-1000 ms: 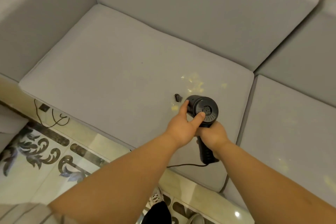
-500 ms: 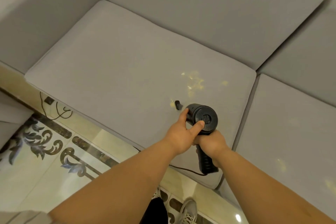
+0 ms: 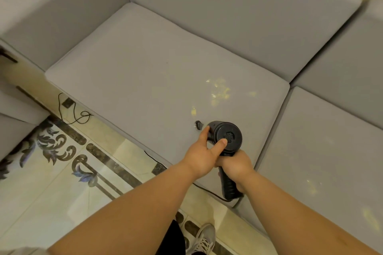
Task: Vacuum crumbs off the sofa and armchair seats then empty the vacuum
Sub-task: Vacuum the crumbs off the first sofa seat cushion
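Right hand (image 3: 235, 168) clamped on vacuum (image 3: 226, 141) handle, lower centre; left hand (image 3: 202, 156) curled round its body. Nozzle near crumbs (image 3: 219, 91) on sofa seat (image 3: 145, 72). No readable writing.

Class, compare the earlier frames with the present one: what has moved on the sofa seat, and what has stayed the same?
Little changed. The vacuum and both hands sit slightly nearer the seat's front edge; the camera view shifted too. The right hand keeps gripping the handle, the left hand steadies the body, and the crumbs remain unvacuumed.

No readable text, label, brand, number or sign shows on anything.
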